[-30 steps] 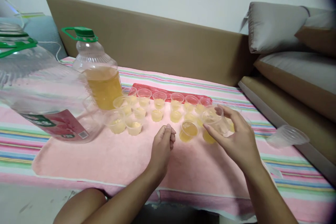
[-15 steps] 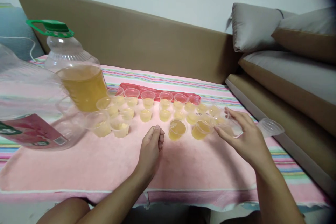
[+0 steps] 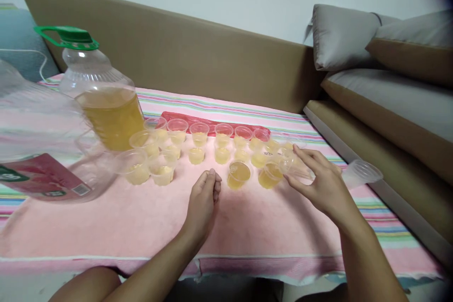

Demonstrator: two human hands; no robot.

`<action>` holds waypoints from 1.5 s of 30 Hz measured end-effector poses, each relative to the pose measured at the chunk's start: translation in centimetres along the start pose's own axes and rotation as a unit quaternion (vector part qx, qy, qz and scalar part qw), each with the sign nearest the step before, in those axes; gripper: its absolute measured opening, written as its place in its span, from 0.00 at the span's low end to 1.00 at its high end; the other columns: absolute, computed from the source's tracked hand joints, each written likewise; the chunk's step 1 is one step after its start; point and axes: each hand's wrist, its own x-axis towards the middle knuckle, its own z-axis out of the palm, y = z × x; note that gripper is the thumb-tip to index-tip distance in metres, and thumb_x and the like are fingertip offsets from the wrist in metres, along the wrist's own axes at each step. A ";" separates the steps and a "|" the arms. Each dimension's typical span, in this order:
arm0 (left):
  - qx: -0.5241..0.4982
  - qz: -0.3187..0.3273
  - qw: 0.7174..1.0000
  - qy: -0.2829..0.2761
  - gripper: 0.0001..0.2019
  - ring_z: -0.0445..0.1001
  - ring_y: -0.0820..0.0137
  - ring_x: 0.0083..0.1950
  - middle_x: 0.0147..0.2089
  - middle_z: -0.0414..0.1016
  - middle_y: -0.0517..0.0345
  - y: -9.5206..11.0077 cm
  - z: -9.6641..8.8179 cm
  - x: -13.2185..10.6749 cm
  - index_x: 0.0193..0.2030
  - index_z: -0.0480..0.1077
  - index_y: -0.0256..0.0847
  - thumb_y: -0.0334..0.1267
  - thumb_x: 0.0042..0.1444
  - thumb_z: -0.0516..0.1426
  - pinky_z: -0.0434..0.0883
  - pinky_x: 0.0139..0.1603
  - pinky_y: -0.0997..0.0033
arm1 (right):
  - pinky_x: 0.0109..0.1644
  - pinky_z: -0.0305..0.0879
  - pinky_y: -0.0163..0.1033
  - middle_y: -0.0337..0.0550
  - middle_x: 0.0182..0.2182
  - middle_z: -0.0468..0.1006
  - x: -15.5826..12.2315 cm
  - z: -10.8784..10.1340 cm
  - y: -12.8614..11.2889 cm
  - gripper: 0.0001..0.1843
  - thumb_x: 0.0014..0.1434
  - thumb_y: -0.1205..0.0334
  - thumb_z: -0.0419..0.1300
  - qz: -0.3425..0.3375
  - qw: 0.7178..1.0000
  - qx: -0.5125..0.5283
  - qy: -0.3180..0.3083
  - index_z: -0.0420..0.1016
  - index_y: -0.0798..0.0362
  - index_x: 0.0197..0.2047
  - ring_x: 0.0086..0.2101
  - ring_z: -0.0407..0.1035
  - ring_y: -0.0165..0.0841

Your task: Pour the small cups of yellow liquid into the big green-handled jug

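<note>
My right hand is closed round a small clear plastic cup, tipped on its side with its mouth to the left, beside a cup of yellow liquid. My left hand rests on the pink towel with its fingers curled together, holding nothing that I can see, just left of another filled cup. Behind them stand several small cups of yellow liquid in rows.
A big bottle of yellow liquid with a green cap stands at the back left. A large clear bottle with a pink label lies close at the left. A stack of empty cups lies at the right edge. A sofa is to the right.
The view has swung to the right over the past second. My right hand lowered the empty cup from upright to lying on its side near the filled cups. My left hand stayed put.
</note>
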 end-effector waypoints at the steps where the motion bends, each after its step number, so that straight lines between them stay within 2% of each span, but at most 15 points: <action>1: -0.002 -0.002 1.000 -0.001 0.21 0.54 0.75 0.27 0.26 0.59 0.66 -0.1 0.0 0.0 0.30 0.66 0.41 0.55 0.62 0.63 0.54 0.28 0.75 | 0.57 0.67 0.57 0.50 0.59 0.75 0.1 -0.1 -0.1 0.30 0.69 0.48 0.60 -0.001 1.000 0.000 -0.002 0.70 0.48 0.70 0.55 0.74 0.50; 7: 0.006 -0.008 1.000 -0.001 0.20 0.53 0.76 0.26 0.26 0.60 0.66 -0.3 -0.2 0.0 0.31 0.66 0.41 0.55 0.63 0.62 0.54 0.27 0.75 | 0.58 0.60 0.56 0.48 0.58 0.77 0.7 -0.6 -0.9 0.24 0.67 0.47 0.58 0.002 1.000 -0.004 -0.001 0.69 0.47 0.62 0.57 0.73 0.52; 12: 0.012 -0.004 1.000 -0.001 0.20 0.53 0.75 0.27 0.26 0.59 0.66 -0.2 -0.1 -0.1 0.31 0.65 0.41 0.55 0.63 0.61 0.55 0.27 0.75 | 0.58 0.50 0.54 0.43 0.60 0.76 0.8 -1.1 -1.2 0.22 0.69 0.51 0.55 -0.039 0.998 -0.038 -0.030 0.69 0.44 0.63 0.57 0.71 0.49; 17: 0.040 0.012 0.999 0.004 0.21 0.53 0.74 0.26 0.26 0.58 0.66 0.0 -0.1 0.0 0.31 0.64 0.42 0.57 0.64 0.59 0.55 0.27 0.75 | 0.58 0.49 0.52 0.43 0.60 0.75 1.0 -1.5 -1.5 0.20 0.70 0.57 0.54 -0.077 0.994 -0.052 -0.051 0.68 0.44 0.64 0.59 0.69 0.46; 22: 0.096 0.052 0.994 0.000 0.20 0.54 0.73 0.27 0.26 0.57 0.66 0.9 0.3 -0.7 0.31 0.63 0.42 0.53 0.70 0.55 0.55 0.28 0.73 | 0.58 0.50 0.52 0.43 0.60 0.75 2.1 -2.1 -1.3 0.19 0.72 0.58 0.53 -0.129 0.987 -0.057 -0.077 0.67 0.44 0.64 0.59 0.69 0.47; 26: 0.145 0.123 0.982 -0.015 0.19 0.57 0.72 0.30 0.29 0.60 0.64 3.0 1.8 -1.7 0.32 0.64 0.42 0.50 0.73 0.51 0.58 0.32 0.71 | 0.58 0.50 0.53 0.42 0.62 0.74 3.1 -2.6 -0.4 0.21 0.72 0.58 0.54 -0.163 0.979 -0.058 -0.104 0.68 0.42 0.66 0.58 0.68 0.47; 28: 0.187 0.178 0.965 -0.046 0.16 0.61 0.71 0.32 0.32 0.64 0.63 4.5 3.0 -1.8 0.35 0.67 0.43 0.47 0.73 0.52 0.61 0.35 0.69 | 0.59 0.50 0.54 0.42 0.62 0.73 3.3 -2.6 0.1 0.22 0.71 0.59 0.54 -0.168 0.979 -0.051 -0.107 0.68 0.42 0.66 0.58 0.68 0.47; 29: 0.227 0.220 0.946 -0.071 0.12 0.64 0.70 0.34 0.34 0.67 0.62 5.3 3.8 -1.7 0.38 0.69 0.43 0.45 0.73 0.53 0.63 0.37 0.68 | 0.59 0.50 0.54 0.41 0.62 0.73 3.4 -2.6 0.3 0.22 0.70 0.59 0.54 -0.167 0.979 -0.045 -0.107 0.68 0.41 0.66 0.58 0.68 0.47; 31: 0.333 0.316 0.879 -0.133 0.06 0.70 0.68 0.40 0.41 0.73 0.59 7.0 5.4 -1.2 0.47 0.70 0.43 0.42 0.71 0.56 0.67 0.44 0.65 | 0.57 0.51 0.54 0.41 0.62 0.73 3.4 -2.5 0.6 0.23 0.69 0.60 0.55 -0.160 0.980 -0.031 -0.111 0.68 0.40 0.66 0.58 0.68 0.47; 33: 0.430 0.377 0.797 -0.194 0.14 0.74 0.62 0.53 0.53 0.76 0.51 8.3 7.0 -0.4 0.57 0.68 0.41 0.41 0.68 0.60 0.70 0.54 0.60 | 0.57 0.51 0.54 0.42 0.63 0.72 3.4 -2.5 0.6 0.24 0.69 0.60 0.56 -0.157 0.981 -0.018 -0.113 0.67 0.40 0.67 0.59 0.68 0.47; 35: 0.489 0.360 0.756 -0.244 0.29 0.72 0.54 0.65 0.65 0.73 0.43 9.2 8.4 0.6 0.67 0.63 0.38 0.44 0.64 0.66 0.70 0.63 0.54 | 0.57 0.52 0.54 0.46 0.63 0.71 3.5 -2.5 0.5 0.24 0.70 0.60 0.56 -0.163 0.981 -0.002 -0.103 0.67 0.42 0.68 0.59 0.68 0.47; 37: 0.527 0.306 0.743 -0.277 0.42 0.68 0.49 0.72 0.72 0.68 0.38 9.4 9.6 1.6 0.74 0.55 0.37 0.47 0.61 0.70 0.70 0.67 0.48 | 0.58 0.52 0.55 0.48 0.61 0.71 3.6 -2.5 0.3 0.23 0.70 0.62 0.57 -0.168 0.982 0.014 -0.088 0.68 0.44 0.67 0.58 0.69 0.47; 39: 0.543 0.256 0.744 -0.293 0.48 0.66 0.47 0.74 0.75 0.66 0.37 9.3 10.4 2.5 0.77 0.50 0.39 0.49 0.59 0.71 0.70 0.68 0.44 | 0.58 0.52 0.54 0.47 0.58 0.72 3.8 -2.5 -0.1 0.24 0.68 0.65 0.59 -0.168 0.982 0.027 -0.085 0.69 0.45 0.66 0.56 0.70 0.45; 42: 0.540 0.218 0.751 -0.310 0.50 0.70 0.45 0.72 0.73 0.69 0.39 8.8 11.2 3.6 0.79 0.49 0.42 0.52 0.58 0.71 0.72 0.66 0.45 | 0.56 0.52 0.52 0.43 0.57 0.75 4.1 -2.5 -0.5 0.27 0.63 0.69 0.59 -0.160 0.982 0.043 -0.094 0.68 0.43 0.64 0.55 0.71 0.44; 45: 0.532 0.197 0.754 -0.330 0.51 0.72 0.45 0.70 0.72 0.71 0.39 8.3 11.9 4.4 0.79 0.51 0.41 0.49 0.56 0.73 0.73 0.66 0.47 | 0.55 0.52 0.51 0.41 0.56 0.76 4.4 -2.7 -0.7 0.29 0.64 0.68 0.59 -0.144 0.982 0.054 -0.106 0.64 0.41 0.67 0.55 0.71 0.45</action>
